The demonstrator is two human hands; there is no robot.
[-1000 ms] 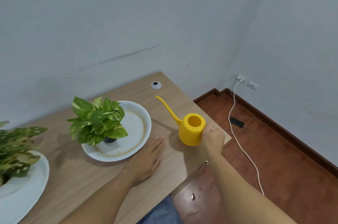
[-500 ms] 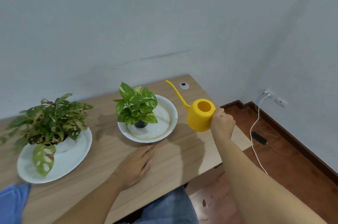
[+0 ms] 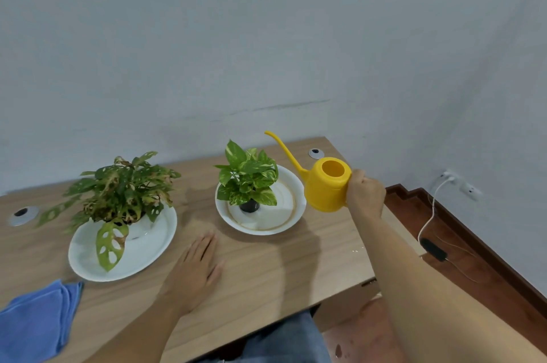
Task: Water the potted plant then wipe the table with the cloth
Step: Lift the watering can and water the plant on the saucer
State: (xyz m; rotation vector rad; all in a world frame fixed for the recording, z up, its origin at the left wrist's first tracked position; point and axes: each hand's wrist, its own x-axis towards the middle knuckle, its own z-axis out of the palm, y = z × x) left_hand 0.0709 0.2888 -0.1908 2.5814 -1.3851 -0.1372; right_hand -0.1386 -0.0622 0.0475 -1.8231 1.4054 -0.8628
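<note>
My right hand (image 3: 364,194) grips the handle of a yellow watering can (image 3: 325,184), held upright in the air just right of a small green potted plant (image 3: 248,178). Its long thin spout rises up and to the left, above the plant's right side. That plant stands in a dark pot on a white plate (image 3: 285,214). A larger plant with holed leaves (image 3: 124,189) sits on a second white plate (image 3: 142,247) further left. My left hand (image 3: 196,268) lies flat on the wooden table (image 3: 281,268), fingers apart, holding nothing. A blue cloth (image 3: 35,324) lies at the table's near left corner.
Two round cable grommets are set in the table, one (image 3: 315,153) at the back right and one (image 3: 22,214) at the far left. The table's right edge drops to a red-brown floor where a white cable (image 3: 429,220) runs from a wall socket. A grey wall stands behind.
The watering can has been lifted off the table and carried up beside the small plant. The view has swung left, bringing the larger plant and the blue cloth into sight.
</note>
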